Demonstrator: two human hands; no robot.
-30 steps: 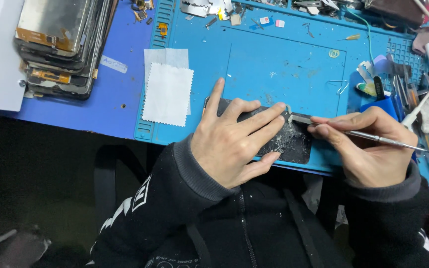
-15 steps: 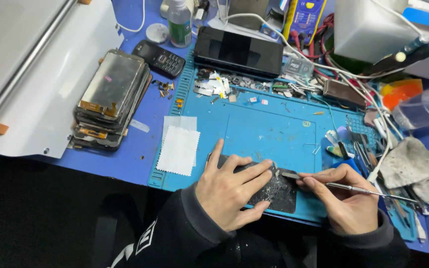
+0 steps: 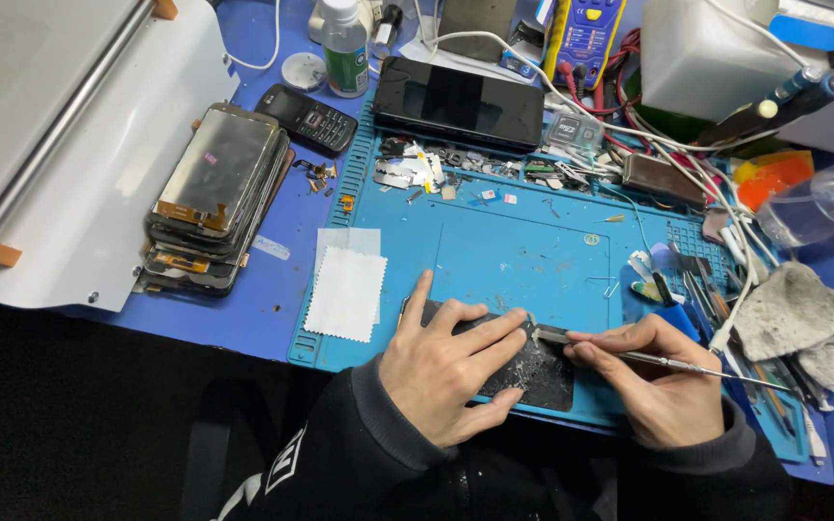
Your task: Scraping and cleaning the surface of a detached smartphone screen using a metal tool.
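A dark phone panel [image 3: 533, 371] with cracked, speckled glass lies on the blue work mat [image 3: 523, 251] near the front edge. My left hand [image 3: 446, 367] lies flat on top of it, fingers spread, pressing it down. My right hand [image 3: 653, 381] grips a thin metal tool [image 3: 649, 359] like a pen. The tool's tip [image 3: 538, 333] touches the panel's upper right corner, just past my left fingertips.
A white wipe [image 3: 345, 289] lies left of my hands. A stack of phone screens [image 3: 214, 198] sits at the left, by a white machine [image 3: 50, 135]. A black phone [image 3: 460, 101], a keypad phone [image 3: 303, 118], a bottle [image 3: 345, 43], wires, tweezers [image 3: 716, 299] and a grey rag [image 3: 803, 318] crowd the back and right.
The view has tilted up and back, so more of the bench's far side shows. Both hands stay on the panel, with the tool tip at the same corner.
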